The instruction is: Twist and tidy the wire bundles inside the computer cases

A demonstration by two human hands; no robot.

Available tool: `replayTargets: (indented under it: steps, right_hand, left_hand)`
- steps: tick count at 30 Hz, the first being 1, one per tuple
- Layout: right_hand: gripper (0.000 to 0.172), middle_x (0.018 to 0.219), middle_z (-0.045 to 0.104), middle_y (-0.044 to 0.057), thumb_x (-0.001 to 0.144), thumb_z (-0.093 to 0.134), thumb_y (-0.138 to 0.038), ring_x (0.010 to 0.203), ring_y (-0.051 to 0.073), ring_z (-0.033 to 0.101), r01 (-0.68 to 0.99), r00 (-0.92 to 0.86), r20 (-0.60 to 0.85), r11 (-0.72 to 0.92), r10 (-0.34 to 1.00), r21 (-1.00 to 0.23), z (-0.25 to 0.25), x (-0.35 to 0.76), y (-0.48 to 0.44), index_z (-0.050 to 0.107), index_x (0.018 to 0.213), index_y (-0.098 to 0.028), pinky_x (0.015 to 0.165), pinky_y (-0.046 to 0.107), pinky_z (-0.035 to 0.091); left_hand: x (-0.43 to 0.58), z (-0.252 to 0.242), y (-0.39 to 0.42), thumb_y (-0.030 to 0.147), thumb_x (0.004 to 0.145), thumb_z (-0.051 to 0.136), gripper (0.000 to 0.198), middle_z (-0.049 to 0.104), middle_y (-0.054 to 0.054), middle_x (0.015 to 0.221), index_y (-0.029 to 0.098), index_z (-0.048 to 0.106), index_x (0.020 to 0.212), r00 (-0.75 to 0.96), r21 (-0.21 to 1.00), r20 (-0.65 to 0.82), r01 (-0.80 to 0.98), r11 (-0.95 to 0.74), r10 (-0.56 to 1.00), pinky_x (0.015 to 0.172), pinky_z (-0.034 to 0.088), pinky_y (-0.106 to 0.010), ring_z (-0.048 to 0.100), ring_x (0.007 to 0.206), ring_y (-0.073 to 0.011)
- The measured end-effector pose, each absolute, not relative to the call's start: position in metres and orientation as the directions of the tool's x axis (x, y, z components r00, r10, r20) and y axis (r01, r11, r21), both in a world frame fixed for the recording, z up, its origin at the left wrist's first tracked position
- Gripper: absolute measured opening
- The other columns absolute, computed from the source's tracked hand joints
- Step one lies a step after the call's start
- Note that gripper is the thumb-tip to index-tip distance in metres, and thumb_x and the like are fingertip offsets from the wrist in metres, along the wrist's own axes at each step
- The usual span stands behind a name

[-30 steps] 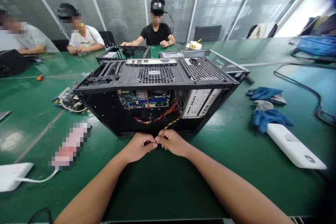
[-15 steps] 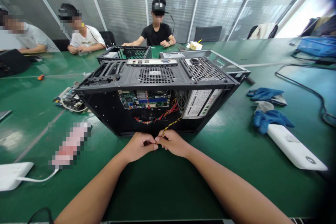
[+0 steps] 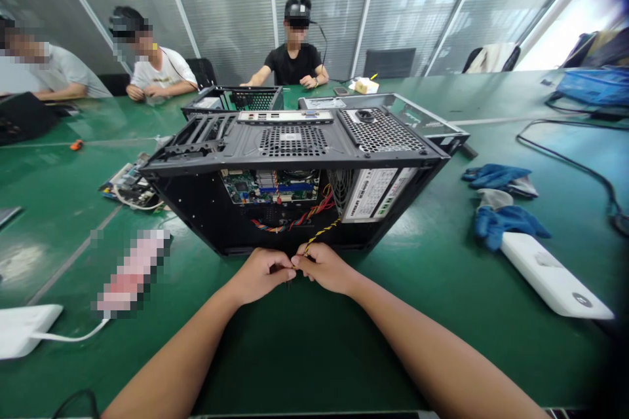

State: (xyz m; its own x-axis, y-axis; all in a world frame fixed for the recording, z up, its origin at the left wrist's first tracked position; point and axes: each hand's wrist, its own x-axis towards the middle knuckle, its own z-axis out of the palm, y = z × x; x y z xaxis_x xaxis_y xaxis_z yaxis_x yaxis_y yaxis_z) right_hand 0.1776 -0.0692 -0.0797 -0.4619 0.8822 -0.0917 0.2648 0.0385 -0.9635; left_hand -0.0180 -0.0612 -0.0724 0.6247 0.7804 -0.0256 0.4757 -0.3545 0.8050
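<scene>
A black computer case [image 3: 295, 144] lies on its side on the green table [image 3: 314, 347], open towards me, with the motherboard [image 3: 268, 184] and power supply [image 3: 373, 191] showing inside. A yellow-and-black twisted cable [image 3: 320, 232] runs out of the case to my hands. My left hand [image 3: 259, 273] and my right hand [image 3: 324, 267] meet fingertip to fingertip just in front of the case. Both pinch the end of that cable; what sits at its tip is hidden by my fingers.
Blue gloves [image 3: 506, 217] and a white flat device [image 3: 553, 275] lie to the right. A loose circuit board [image 3: 128, 186] lies left of the case, a white box with a cord [image 3: 22, 328] near left. A second open case [image 3: 236, 99] and three seated people are beyond.
</scene>
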Motion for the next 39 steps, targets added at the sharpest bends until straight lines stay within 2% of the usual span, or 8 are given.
replayTargets:
  steps: [4, 9, 14, 19, 25, 34, 39]
  right_hand:
    - [0.025, 0.058, 0.05, -0.004, 0.088, 0.054, -0.034, 0.05, 0.009, 0.048, 0.265, -0.459, -0.092, 0.037, 0.884, -0.964, -0.08, 0.177, -0.069, 0.054, 0.07, -0.016, 0.051, 0.021, 0.037]
    - [0.025, 0.058, 0.05, -0.003, 0.088, 0.053, -0.033, 0.05, 0.009, 0.048, 0.267, -0.46, -0.105, 0.024, 0.882, -0.964, -0.079, 0.177, -0.069, 0.052, 0.069, -0.016, 0.05, 0.021, 0.038]
    - [0.025, 0.057, 0.05, -0.003, 0.089, 0.051, -0.031, 0.049, 0.008, 0.048, 0.26, -0.459, -0.103, 0.022, 0.883, -0.965, -0.081, 0.176, -0.069, 0.052, 0.069, -0.016, 0.05, 0.021, 0.038]
    - [0.026, 0.057, 0.05, -0.004, 0.087, 0.055, -0.034, 0.05, 0.009, 0.048, 0.263, -0.44, -0.102, 0.019, 0.892, -0.965, -0.081, 0.176, -0.069, 0.053, 0.069, -0.016, 0.05, 0.021, 0.038]
    - [0.026, 0.057, 0.05, -0.004, 0.088, 0.054, -0.035, 0.048, 0.009, 0.048, 0.237, -0.435, -0.097, 0.011, 0.895, -0.971, -0.081, 0.176, -0.068, 0.052, 0.07, -0.016, 0.049, 0.022, 0.037]
    - [0.026, 0.057, 0.049, -0.004, 0.088, 0.054, -0.035, 0.049, 0.009, 0.047, 0.246, -0.426, -0.105, 0.003, 0.898, -0.969, -0.079, 0.176, -0.069, 0.053, 0.07, -0.016, 0.05, 0.022, 0.038]
    - [0.027, 0.056, 0.049, -0.004, 0.087, 0.055, -0.036, 0.049, 0.009, 0.048, 0.244, -0.432, -0.104, 0.005, 0.896, -0.97, -0.079, 0.176, -0.069, 0.051, 0.068, -0.017, 0.049, 0.022, 0.037]
  left_hand:
    - [-0.017, -0.074, -0.061, 0.03, 0.081, 0.066, 0.019, 0.065, 0.0, 0.066, 0.013, 0.068, 0.074, 0.613, 0.814, -0.037, 0.477, -0.332, 0.789, 0.054, 0.036, -0.018, 0.05, 0.056, -0.008]
    - [-0.018, -0.072, -0.061, 0.028, 0.089, 0.055, 0.023, 0.064, 0.0, 0.066, 0.013, 0.066, 0.075, 0.65, 0.796, -0.01, 0.465, -0.388, 0.76, 0.058, 0.038, -0.02, 0.053, 0.059, -0.0091]
    - [-0.018, -0.068, -0.062, 0.025, 0.091, 0.052, 0.024, 0.065, -0.001, 0.069, 0.014, 0.065, 0.075, 0.673, 0.767, 0.038, 0.455, -0.453, 0.739, 0.061, 0.039, -0.02, 0.055, 0.061, -0.0093]
    - [-0.017, -0.064, -0.064, 0.029, 0.086, 0.06, 0.02, 0.066, -0.001, 0.069, 0.016, 0.067, 0.073, 0.627, 0.736, 0.097, 0.477, -0.48, 0.773, 0.062, 0.041, -0.022, 0.056, 0.061, -0.0103]
    - [-0.017, -0.069, -0.063, 0.031, 0.08, 0.067, 0.016, 0.066, -0.001, 0.067, 0.016, 0.068, 0.077, 0.555, 0.777, 0.094, 0.478, -0.409, 0.826, 0.055, 0.041, -0.02, 0.055, 0.057, -0.0095]
    - [-0.015, -0.063, -0.063, 0.024, 0.09, 0.052, 0.022, 0.065, -0.002, 0.068, 0.015, 0.064, 0.073, 0.636, 0.735, 0.086, 0.479, -0.48, 0.767, 0.062, 0.041, -0.021, 0.056, 0.065, -0.0113]
    - [-0.016, -0.063, -0.064, 0.026, 0.088, 0.055, 0.021, 0.063, -0.001, 0.065, 0.016, 0.064, 0.072, 0.616, 0.725, 0.089, 0.498, -0.475, 0.782, 0.06, 0.04, -0.021, 0.054, 0.06, -0.0102]
